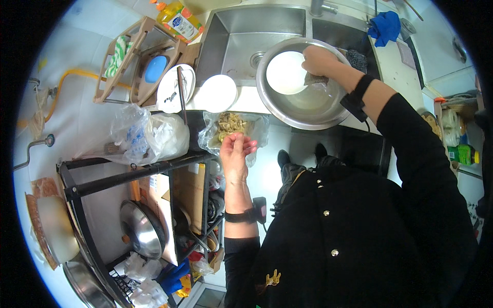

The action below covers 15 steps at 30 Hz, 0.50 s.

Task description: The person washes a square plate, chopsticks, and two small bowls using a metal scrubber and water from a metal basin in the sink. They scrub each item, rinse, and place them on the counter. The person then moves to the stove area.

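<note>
A large stainless steel basin (265, 104) with water in it rests across the sink's front edge. A white plate (287, 73) lies tilted inside it. My right hand (320, 61) is at the plate's right rim, fingers curled down; a dark brownish piece (316, 79), perhaps a cloth or scouring pad, shows under the hand. What exactly the fingers grip is partly hidden. My left hand (238, 145) is palm up with bent fingers, just in front of a plastic-lined container (262, 129) holding food scraps (232, 125). A white round dish (218, 93) sits on the counter left of the basin.
Plates with chopsticks (182, 90) across them stand left of the dish. Beyond are a wooden rack (144, 34), a yellow soap bottle (180, 22) and a steel sink (231, 46). Plastic bags (165, 134) sit on a black metal shelf (150, 169). A blue cloth (385, 29) lies at upper right.
</note>
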Available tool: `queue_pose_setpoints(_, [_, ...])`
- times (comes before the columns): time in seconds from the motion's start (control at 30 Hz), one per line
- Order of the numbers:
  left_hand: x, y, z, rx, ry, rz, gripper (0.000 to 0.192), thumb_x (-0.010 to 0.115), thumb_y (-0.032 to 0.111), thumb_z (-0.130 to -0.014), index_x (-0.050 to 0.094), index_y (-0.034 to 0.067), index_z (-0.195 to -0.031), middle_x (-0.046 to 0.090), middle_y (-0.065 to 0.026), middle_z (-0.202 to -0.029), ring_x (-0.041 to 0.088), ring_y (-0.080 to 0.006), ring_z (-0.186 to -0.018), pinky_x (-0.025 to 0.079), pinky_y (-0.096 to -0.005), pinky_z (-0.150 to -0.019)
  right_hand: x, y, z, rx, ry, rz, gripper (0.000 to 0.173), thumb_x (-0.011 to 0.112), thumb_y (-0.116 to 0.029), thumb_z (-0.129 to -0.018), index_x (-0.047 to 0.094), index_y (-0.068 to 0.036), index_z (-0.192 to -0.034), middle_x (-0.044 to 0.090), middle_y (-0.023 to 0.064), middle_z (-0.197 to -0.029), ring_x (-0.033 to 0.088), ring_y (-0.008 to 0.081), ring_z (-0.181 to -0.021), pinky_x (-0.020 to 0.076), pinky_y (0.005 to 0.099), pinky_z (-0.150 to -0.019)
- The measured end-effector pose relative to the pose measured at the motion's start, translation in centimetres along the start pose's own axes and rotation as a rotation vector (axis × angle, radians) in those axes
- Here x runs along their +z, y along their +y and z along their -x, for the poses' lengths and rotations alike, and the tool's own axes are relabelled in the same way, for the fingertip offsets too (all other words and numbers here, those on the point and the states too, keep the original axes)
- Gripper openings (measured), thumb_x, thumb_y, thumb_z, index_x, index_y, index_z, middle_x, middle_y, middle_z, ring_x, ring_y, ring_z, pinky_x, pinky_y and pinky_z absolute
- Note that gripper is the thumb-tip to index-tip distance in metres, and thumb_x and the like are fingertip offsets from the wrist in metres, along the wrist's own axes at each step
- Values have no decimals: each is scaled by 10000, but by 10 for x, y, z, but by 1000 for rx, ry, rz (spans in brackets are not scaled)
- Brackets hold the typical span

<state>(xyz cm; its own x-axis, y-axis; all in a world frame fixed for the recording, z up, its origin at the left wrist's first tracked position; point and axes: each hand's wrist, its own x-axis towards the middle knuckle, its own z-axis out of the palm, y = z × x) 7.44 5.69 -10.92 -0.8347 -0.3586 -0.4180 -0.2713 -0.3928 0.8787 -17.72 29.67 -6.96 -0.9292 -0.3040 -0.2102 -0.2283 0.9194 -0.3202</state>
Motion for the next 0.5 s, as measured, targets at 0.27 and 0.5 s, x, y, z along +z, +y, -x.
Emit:
queue_pose_setpoints(0.27, [106,23,-24,-124,-336,230,494,595,213,-936,349,-8,-1303,561,-216,-1169,653,-330,-960,591,-469,-795,-4,26,40,-13,31,-573,264,627,-141,-742,685,27,-937,660,240,-866,645,346,-803,489,409,-753])
queue_pose_setpoints(0.5, [150,8,-49,-189,-456,411,503,493,54,-864,309,2,-1329,521,-230,-1215,641,-390,-976,595,-535,-785,-19,43,73,-80,104,-710,297,610,-240,-893,646,19,-1033,665,210,-927,642,318,-877,477,390,-769])
